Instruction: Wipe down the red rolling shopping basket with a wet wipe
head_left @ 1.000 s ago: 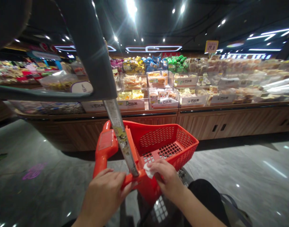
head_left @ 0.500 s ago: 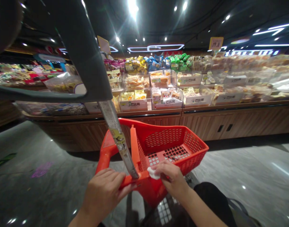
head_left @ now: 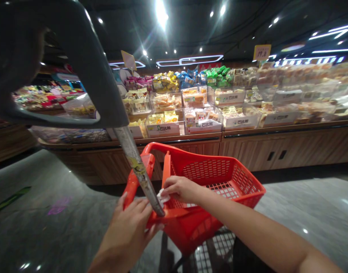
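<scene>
Now the right hand (head_left: 181,189) has slid left, pinching a white tissue (head_left: 163,197) against the red plastic basket (head_left: 219,168); the left hand (head_left: 125,227) grips its rim

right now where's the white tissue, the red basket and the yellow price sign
white tissue (head_left: 162,197), head view, on its visible middle
red basket (head_left: 245,189), head view, on its far right wall
yellow price sign (head_left: 262,52), head view, on the middle of its face

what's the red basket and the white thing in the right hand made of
The red basket looks like glossy moulded plastic: smooth walls, punched grid holes. The white piece in the right hand seems soft paper or nonwoven cloth, crumpled; can't say which.
</scene>
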Demonstrator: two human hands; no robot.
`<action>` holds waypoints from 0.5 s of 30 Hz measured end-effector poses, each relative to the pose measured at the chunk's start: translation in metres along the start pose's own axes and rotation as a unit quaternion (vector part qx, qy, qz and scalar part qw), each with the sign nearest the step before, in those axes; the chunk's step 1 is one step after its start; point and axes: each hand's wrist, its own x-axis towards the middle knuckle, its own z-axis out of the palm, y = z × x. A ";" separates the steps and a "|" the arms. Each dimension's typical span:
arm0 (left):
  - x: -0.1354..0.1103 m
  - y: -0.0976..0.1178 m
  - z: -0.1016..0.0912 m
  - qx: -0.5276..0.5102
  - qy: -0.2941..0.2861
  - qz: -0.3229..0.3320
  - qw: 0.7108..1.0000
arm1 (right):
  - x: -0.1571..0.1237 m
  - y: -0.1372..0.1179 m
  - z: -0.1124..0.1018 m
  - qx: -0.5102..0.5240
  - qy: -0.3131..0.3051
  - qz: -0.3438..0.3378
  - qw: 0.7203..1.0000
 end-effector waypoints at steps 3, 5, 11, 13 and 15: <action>0.003 0.003 0.003 -0.003 -0.009 -0.020 1.000 | 0.000 0.002 0.001 -0.022 -0.006 0.005 1.000; 0.003 0.001 0.006 0.005 -0.009 -0.019 1.000 | 0.000 -0.002 0.000 -0.014 -0.036 -0.021 0.999; 0.003 -0.002 0.009 0.035 0.026 0.002 0.999 | 0.012 0.015 0.004 -0.074 -0.025 -0.006 0.997; 0.003 -0.002 0.010 0.032 0.032 0.000 0.999 | 0.015 0.021 0.004 -0.089 -0.016 0.012 0.996; 0.003 -0.001 0.011 0.025 0.038 -0.002 0.999 | 0.013 0.019 0.002 -0.085 -0.028 0.003 0.996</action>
